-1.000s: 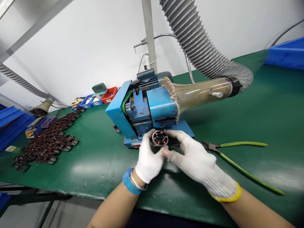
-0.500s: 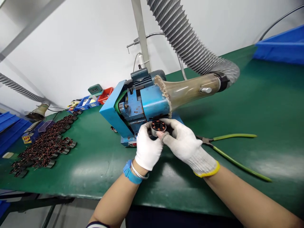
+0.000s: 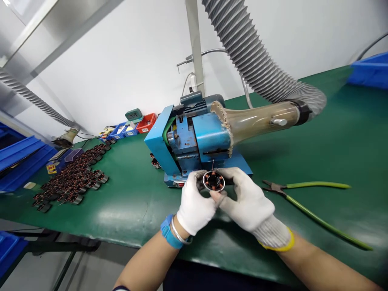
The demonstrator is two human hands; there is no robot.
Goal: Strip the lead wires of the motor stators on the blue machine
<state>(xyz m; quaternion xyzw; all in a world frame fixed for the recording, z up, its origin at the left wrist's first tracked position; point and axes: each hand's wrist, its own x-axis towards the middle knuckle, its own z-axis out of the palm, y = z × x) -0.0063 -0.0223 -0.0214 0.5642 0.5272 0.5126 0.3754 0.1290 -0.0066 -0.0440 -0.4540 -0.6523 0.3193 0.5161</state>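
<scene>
Both of my hands wear white knit gloves and together hold a small round motor stator [image 3: 214,180] with copper windings, its open face turned up toward me. My left hand [image 3: 195,206] grips its left side with closed fingers. My right hand [image 3: 247,200] pinches its right side, thumb pressed near the rim. A thin wire end sticks up from the stator. The part sits just in front of a blue bench machine [image 3: 190,139], close to its front slot. A blue band and a bracelet circle my left wrist.
A ribbed grey suction hose [image 3: 251,52] runs into a clear funnel on the machine. Green-handled pliers [image 3: 306,198] lie to the right on the green bench mat [image 3: 127,202]. Several wound stators [image 3: 72,178] are heaped at left, near blue bins [image 3: 18,157] and small parts boxes [image 3: 133,125].
My hands have drawn the stator slightly back from the machine's slot and lower, still held by both. The view has shifted as my head moved.
</scene>
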